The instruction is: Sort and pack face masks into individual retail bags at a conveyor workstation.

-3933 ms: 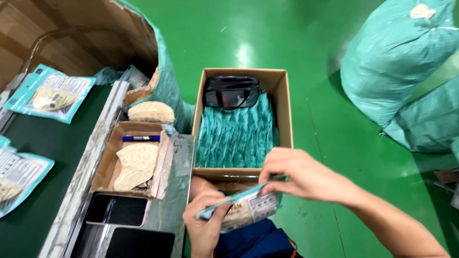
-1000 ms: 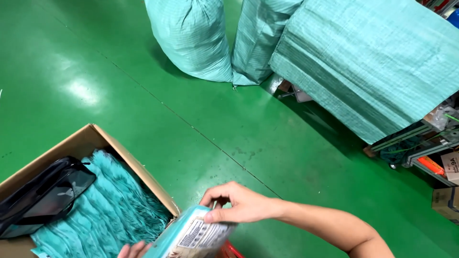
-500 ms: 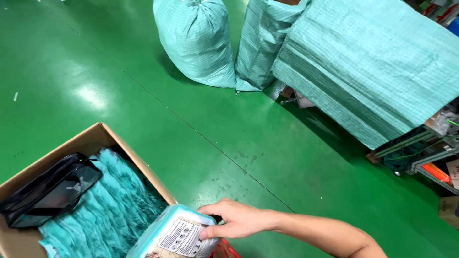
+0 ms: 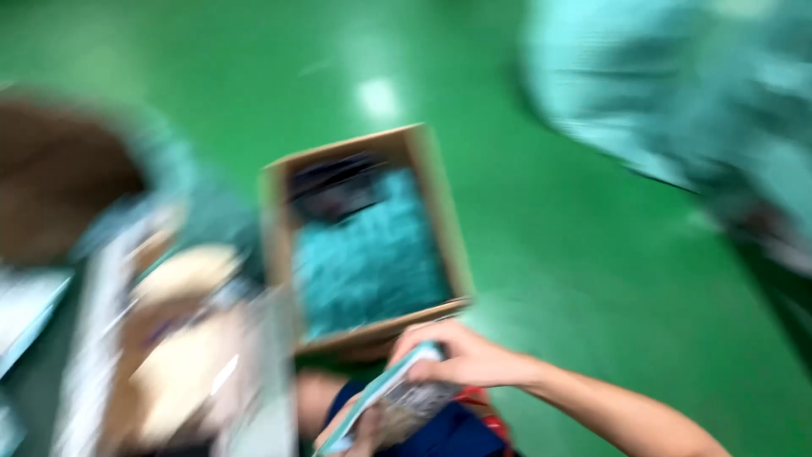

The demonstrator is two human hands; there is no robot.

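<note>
The view is heavily blurred by motion. My right hand (image 4: 461, 357) grips the top edge of a flat teal packet (image 4: 381, 402) with a white label, held low in front of me. My left hand (image 4: 359, 427) shows only partly at the packet's lower end, touching it from below. Just beyond the hands stands an open cardboard box (image 4: 436, 211) on the floor, filled with teal packets (image 4: 368, 250) and a dark object (image 4: 334, 186) at its far end.
To the left sits a worktable with a small cardboard tray of pale pieces (image 4: 182, 355) and a larger brown carton (image 4: 63, 190) behind it. Big teal sacks (image 4: 677, 93) lie on the green floor (image 4: 575, 279) at the upper right.
The camera has swung back left and down: the sacks moved to the upper right, and the box and worktable came into view. My right hand still holds the packet.
</note>
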